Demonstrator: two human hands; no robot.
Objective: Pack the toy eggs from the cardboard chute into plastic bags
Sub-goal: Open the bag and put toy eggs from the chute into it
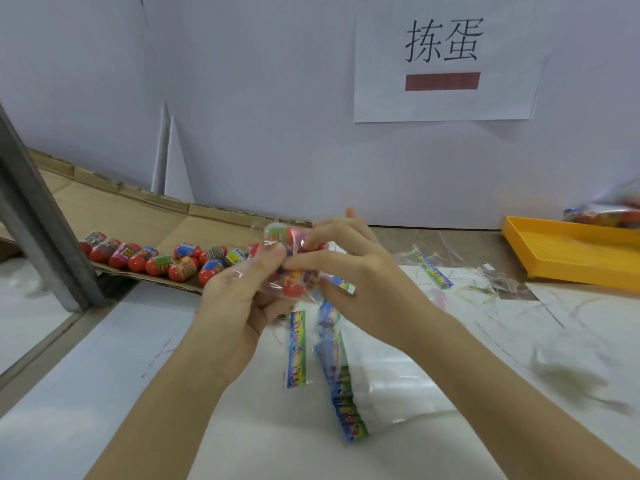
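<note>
Eggs [162, 263] lie in a row on the chute [138, 216], at 9 o'clock from the hands. Left hand [235, 299] and right hand [356, 271] both grasp a clear bag [278, 235] holding several eggs. Yellow tray [571, 251] lies at 3 o'clock.

There is only one view, from a camera worn on the person's head. It looks forward and down over the table [104, 375], from above and a little behind the hands. The left hand [235, 296] and the right hand [349, 268] meet on a bag [280, 237] near the middle of the picture, close to the lens. The wide angle bends lines at the edges. The far wall [259, 98] with its sign [443, 64] fills the upper half. The chute [156, 216] lies far left, and a tray [571, 251] far right.
</note>
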